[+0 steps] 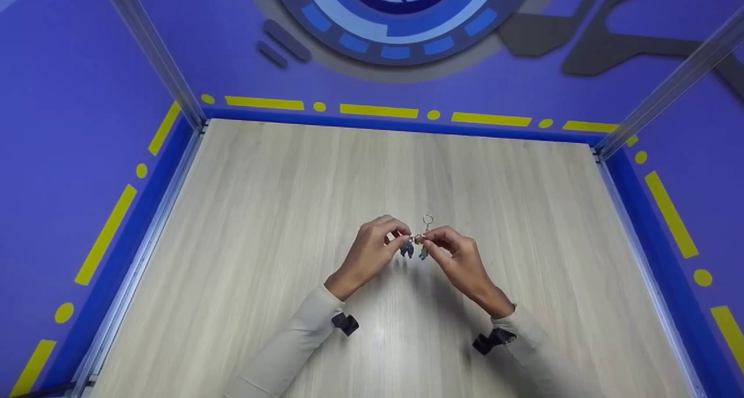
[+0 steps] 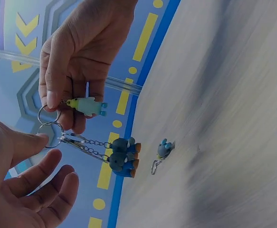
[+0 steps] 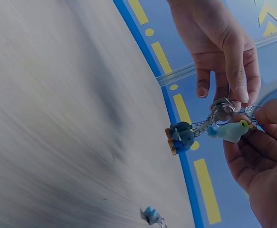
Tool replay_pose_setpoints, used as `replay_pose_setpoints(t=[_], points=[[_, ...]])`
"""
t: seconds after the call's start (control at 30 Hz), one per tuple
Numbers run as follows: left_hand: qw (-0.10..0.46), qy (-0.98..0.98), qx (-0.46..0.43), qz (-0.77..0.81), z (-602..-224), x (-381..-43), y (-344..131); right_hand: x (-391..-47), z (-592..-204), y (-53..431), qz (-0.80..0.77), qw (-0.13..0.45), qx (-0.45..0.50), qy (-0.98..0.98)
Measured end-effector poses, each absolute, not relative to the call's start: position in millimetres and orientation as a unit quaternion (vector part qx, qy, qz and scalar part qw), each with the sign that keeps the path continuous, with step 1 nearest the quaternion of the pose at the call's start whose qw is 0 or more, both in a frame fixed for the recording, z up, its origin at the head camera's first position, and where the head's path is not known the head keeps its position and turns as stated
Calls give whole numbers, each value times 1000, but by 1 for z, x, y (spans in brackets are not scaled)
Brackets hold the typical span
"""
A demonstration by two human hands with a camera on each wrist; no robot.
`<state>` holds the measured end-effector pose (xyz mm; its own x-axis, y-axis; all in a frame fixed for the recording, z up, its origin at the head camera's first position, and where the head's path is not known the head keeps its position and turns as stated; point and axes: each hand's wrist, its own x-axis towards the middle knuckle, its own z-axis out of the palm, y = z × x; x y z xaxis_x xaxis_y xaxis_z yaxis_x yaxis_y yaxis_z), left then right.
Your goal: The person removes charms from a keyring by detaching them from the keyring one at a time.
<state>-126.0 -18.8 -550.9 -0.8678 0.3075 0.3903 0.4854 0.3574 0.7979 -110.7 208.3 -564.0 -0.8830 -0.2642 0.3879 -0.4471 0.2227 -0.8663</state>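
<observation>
My left hand pinches a metal key ring between thumb and index finger. From it, two grey-and-blue elephant keychains hang on short chains. Facing it, my right hand pinches another key ring with thumb and fingertips. This one carries a pale blue figure keychain with a yellow head end, which dangles in front of the right fingers. Both rings meet and overlap between the fingertips. Beyond the hands a grey-blue keychain lies on the table, its ring showing past the right fingers in the head view.
The wood-grain table extends around the hands. Blue panels with yellow marks and metal posts enclose its back and sides. A small black wrist camera sits on each sleeve.
</observation>
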Motion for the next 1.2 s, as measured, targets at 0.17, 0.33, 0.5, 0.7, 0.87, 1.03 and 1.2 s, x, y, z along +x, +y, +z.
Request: replay_pose_setpoints(t=[0.17, 0.33, 0.5, 0.7, 0.87, 1.03, 1.2], points=[[115, -829, -252, -486, -549, -124, -17, -110, -563, 209, 569, 85, 235, -784], [106, -805, -225, -539, -551, -125, -17, -109, -562, 209, 556, 87, 233, -793], [75, -785, -195, -584, -551, -125, -17, -109, -563, 210, 561, 82, 227, -792], [48, -785, -186, -589, -552, -125, -17, -109, -564, 209, 584, 78, 232, -774], [25, -791, -193, -581, -551, -125, -16, -109, -565, 210, 595, 75, 231, -766], [27, -807, -210, -551, -548, -125, -14, -109, -567, 211, 600, 74, 236, -760], [45, -813, -224, -535, -548, -125, -11, -109, -566, 211, 597, 69, 235, -763]])
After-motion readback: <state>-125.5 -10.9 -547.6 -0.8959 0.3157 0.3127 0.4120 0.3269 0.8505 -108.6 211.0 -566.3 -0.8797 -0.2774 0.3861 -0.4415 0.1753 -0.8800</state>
